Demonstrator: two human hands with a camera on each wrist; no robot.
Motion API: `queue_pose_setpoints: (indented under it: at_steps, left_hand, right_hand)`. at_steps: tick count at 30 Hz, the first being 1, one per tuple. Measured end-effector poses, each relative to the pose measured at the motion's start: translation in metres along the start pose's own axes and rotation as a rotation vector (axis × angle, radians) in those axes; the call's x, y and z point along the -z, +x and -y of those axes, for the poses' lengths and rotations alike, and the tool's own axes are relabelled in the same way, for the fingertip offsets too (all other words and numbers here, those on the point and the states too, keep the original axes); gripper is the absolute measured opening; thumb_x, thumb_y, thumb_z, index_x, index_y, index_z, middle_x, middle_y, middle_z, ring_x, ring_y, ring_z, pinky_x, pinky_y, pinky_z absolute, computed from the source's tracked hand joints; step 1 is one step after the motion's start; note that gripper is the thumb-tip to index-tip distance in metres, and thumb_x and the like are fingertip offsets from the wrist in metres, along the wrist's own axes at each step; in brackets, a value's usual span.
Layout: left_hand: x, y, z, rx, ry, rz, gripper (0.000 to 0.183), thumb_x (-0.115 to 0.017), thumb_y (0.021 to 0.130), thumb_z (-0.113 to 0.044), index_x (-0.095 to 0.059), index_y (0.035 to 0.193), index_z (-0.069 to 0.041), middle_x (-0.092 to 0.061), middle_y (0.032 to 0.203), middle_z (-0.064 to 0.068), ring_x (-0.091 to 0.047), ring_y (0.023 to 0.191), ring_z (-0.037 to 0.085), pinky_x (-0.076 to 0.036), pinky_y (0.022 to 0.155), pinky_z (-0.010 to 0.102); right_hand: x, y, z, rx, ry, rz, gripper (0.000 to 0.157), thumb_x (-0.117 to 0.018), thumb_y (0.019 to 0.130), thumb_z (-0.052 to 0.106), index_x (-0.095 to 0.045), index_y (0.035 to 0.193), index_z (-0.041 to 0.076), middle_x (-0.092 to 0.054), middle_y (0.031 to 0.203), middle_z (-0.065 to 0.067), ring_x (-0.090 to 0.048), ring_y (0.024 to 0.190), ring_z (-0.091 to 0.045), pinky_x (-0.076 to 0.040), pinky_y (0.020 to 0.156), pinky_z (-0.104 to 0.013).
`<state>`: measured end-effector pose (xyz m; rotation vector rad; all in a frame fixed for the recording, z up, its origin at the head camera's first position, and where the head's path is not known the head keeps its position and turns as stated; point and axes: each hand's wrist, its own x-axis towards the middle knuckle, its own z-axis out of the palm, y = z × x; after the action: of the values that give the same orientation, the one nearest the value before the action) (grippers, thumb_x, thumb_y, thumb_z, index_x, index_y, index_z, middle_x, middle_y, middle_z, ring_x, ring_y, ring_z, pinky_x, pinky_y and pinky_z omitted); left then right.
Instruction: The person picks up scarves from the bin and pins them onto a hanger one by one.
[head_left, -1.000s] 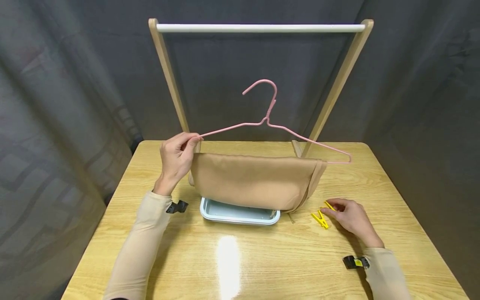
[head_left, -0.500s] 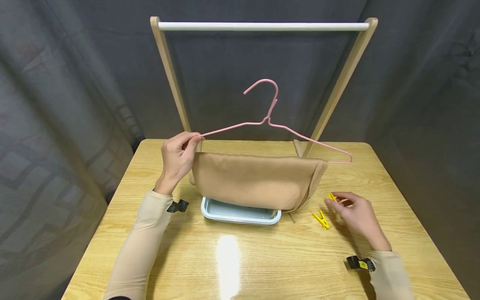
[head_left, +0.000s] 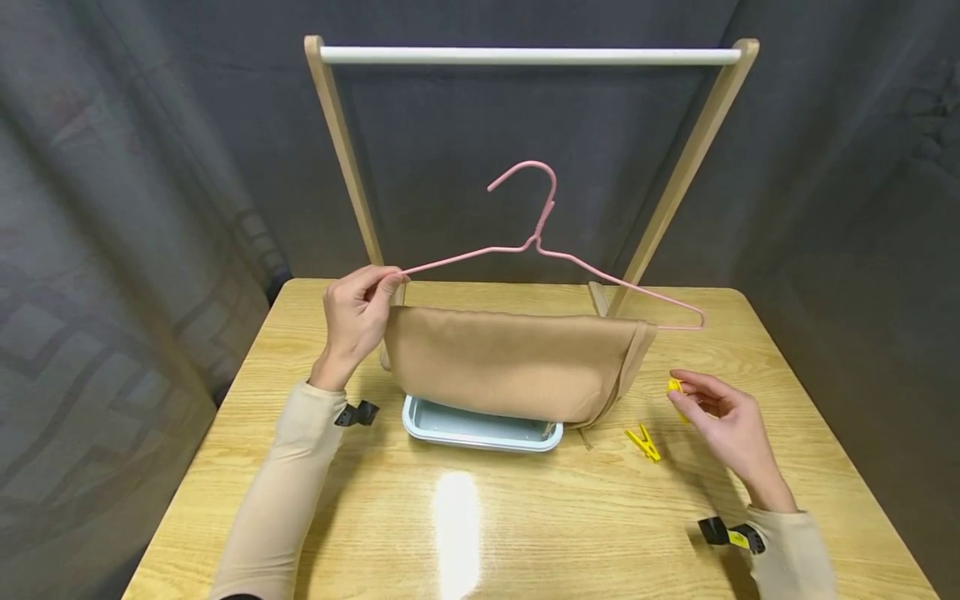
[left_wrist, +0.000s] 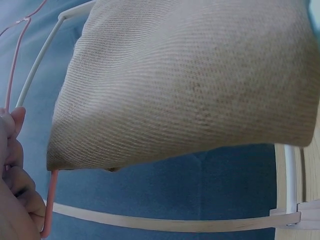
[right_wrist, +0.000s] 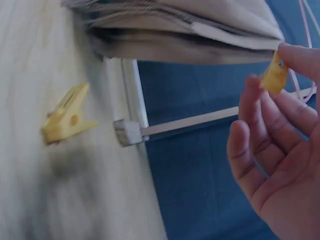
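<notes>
My left hand point(head_left: 356, 315) grips the left end of a pink wire hanger point(head_left: 537, 237), holding it up with its hook at the top. Over the hanger's lower bar hangs a folded tan cloth point(head_left: 510, 358); in the left wrist view the cloth point(left_wrist: 195, 75) fills much of the frame beside the fingers. Thumb and fingertips of my right hand point(head_left: 723, 421) pinch a yellow clothespin point(right_wrist: 275, 75), raised above the table to the right of the cloth. A second yellow clothespin point(head_left: 643, 443) lies on the table just left of that hand.
A light blue tray point(head_left: 480, 437) sits beneath the cloth, partly covered by it. Behind stands a rack with wooden legs point(head_left: 686, 171) and a white crossbar point(head_left: 525, 56). Dark curtains surround the wooden table point(head_left: 585, 533).
My right hand has lifted one clothespin off the table, moving slightly right and away from the other one. My left hand keeps the hanger and cloth nearly still.
</notes>
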<state>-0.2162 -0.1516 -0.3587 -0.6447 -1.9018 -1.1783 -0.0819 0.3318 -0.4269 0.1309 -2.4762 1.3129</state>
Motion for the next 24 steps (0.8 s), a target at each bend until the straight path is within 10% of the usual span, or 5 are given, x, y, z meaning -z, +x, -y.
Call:
queue_pose_setpoints:
  at_steps: [15,24]
  left_hand:
    - [0.001,-0.004,0.000,-0.002,-0.018,0.013,0.012,-0.073,0.098,0.000,-0.081,0.089,0.002,-0.077,0.078,0.016,-0.043,0.058,0.000,-0.030,0.056,0.013]
    - [0.001,-0.005,0.000,0.007,-0.003,-0.003,0.011,-0.074,0.097,-0.001,-0.081,0.089,0.002,-0.077,0.078,0.016,-0.043,0.060,-0.001,-0.029,0.058,0.014]
  right_hand:
    - [0.014,0.017,0.043,0.147,0.085,-0.033,0.014,-0.071,0.092,-0.015,-0.076,0.105,-0.014,-0.077,0.098,0.028,-0.073,0.074,0.004,-0.056,0.063,-0.013]
    - [0.011,0.033,0.061,0.077,0.116,-0.122,0.010,-0.082,0.086,-0.010,-0.079,0.095,-0.009,-0.078,0.081,0.020,-0.071,0.061,-0.001,-0.051,0.054,-0.015]
